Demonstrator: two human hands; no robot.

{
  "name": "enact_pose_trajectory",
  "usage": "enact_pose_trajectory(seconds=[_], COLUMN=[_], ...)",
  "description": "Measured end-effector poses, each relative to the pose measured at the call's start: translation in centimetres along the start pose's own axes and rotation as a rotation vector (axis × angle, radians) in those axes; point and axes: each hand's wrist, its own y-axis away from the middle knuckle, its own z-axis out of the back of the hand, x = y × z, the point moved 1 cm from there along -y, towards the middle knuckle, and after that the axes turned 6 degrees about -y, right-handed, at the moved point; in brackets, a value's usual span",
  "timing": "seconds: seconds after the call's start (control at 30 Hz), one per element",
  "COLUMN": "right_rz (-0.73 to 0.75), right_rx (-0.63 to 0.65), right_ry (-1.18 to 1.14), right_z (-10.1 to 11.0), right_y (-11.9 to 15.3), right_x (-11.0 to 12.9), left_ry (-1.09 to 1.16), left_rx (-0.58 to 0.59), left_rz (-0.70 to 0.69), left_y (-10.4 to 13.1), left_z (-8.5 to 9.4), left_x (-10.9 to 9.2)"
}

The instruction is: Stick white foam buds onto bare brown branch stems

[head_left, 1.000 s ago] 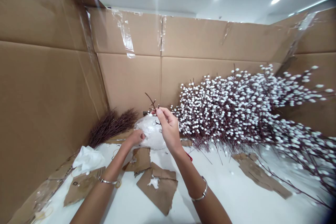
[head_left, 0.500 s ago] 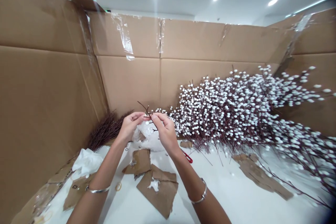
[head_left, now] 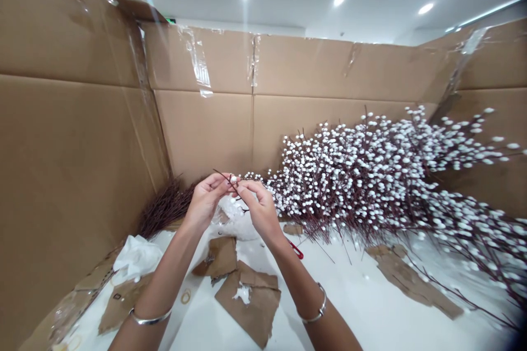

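Note:
Both of my hands meet in front of me over the far side of the white table. My right hand pinches a thin dark brown twig, which slants up to the left with a short side shoot below. At the twig, the closed fingertips of my left hand press on a small white bud. Whether the bud is fixed to the twig is hidden by the fingers. Below the hands lies a crumpled clear plastic bag with white pieces in it.
A large heap of white-budded branches fills the right. Bare brown stems lie at the left. Torn cardboard pieces, a white crumpled bag, a rubber band and a red-handled tool lie around. Cardboard walls enclose the table.
A white bud now shows at the twig between my fingertips. The twig has tilted flatter and sits slightly lower. My left hand has turned a little.

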Motion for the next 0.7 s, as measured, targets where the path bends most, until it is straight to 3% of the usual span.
enact_pose_trajectory(seconds=[0.7], right_rz=[-0.024], right_rx=[0.068], right_ry=[-0.063], right_z=[-0.20], right_y=[0.03], right_x=[0.03], left_ry=[-0.219], left_rx=[-0.034], left_rz=[-0.140], left_y=[0.39], left_z=[0.60], left_x=[-0.51])
